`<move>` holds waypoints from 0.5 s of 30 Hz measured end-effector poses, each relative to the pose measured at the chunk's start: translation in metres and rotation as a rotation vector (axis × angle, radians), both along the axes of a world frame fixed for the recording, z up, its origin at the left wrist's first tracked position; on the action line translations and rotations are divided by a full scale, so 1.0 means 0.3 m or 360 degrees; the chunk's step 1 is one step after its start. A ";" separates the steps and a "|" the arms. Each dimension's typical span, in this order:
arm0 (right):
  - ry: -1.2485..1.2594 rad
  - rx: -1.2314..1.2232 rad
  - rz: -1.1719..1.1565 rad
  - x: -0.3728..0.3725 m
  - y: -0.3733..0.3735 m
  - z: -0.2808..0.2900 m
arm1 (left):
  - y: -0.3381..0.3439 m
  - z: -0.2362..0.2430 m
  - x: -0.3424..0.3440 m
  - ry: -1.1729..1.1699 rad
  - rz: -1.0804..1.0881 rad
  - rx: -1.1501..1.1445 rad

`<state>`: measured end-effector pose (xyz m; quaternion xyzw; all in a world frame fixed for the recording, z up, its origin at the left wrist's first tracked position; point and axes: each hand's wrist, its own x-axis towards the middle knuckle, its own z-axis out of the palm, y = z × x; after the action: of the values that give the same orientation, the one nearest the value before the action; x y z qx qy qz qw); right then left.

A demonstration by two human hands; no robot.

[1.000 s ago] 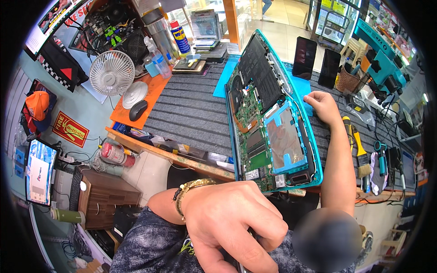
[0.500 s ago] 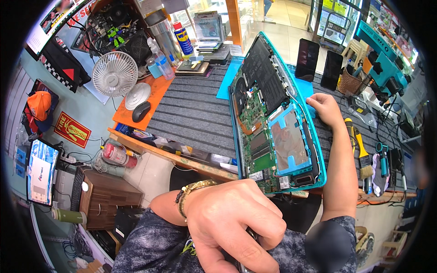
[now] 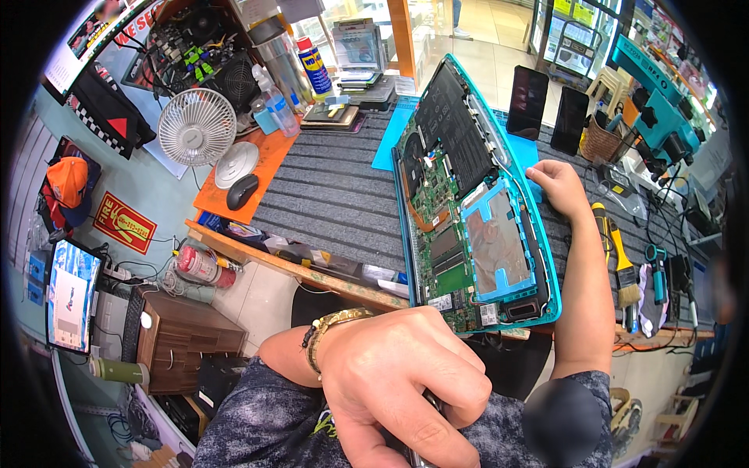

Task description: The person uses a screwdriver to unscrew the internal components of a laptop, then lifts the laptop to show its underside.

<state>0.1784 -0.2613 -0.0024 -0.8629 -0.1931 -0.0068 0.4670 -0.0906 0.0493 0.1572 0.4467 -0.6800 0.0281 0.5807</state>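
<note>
A teal laptop base [image 3: 511,242] with its cover off is tilted up on its side over the bench. Its black battery [image 3: 452,129], green circuit board [image 3: 449,269] and a silver panel edged with blue tape lie exposed. My right hand [image 3: 558,187] grips the laptop's right edge, fingers partly hidden behind it. Close in front, my left hand [image 3: 409,382], below a gold bracelet [image 3: 331,324], is curled shut. Between its fingers shows a dark, shiny sliver of something I cannot make out.
Right of the laptop lie a yellow-handled brush [image 3: 624,273] and other tools, with two dark phones [image 3: 528,101] upright farther back. On the left stand a white fan [image 3: 197,129], a black mouse [image 3: 243,191] and a blue spray can [image 3: 314,70]. A ribbed grey mat [image 3: 335,187] covers the bench.
Both hands and the laptop stay almost still. In the far background, a passer-by's leg has shifted slightly.
</note>
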 end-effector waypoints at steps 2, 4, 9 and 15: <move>0.0000 -0.0009 0.0003 -0.005 0.005 0.006 | 0.001 -0.002 0.000 0.0005 0.0002 0.0004; -0.0001 -0.0015 0.0002 -0.005 0.004 0.007 | 0.001 -0.004 -0.001 0.0020 0.0006 0.0004; -0.0022 -0.0026 -0.0008 0.007 0.002 -0.006 | 0.003 -0.014 -0.004 0.0088 0.0023 0.0015; -0.0033 -0.0024 -0.0008 0.006 -0.001 -0.007 | -0.004 -0.007 0.007 0.0035 -0.0014 0.0018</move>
<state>0.1802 -0.2616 -0.0045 -0.8667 -0.1958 -0.0156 0.4585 -0.0885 0.0480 0.1552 0.4472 -0.6756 0.0167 0.5859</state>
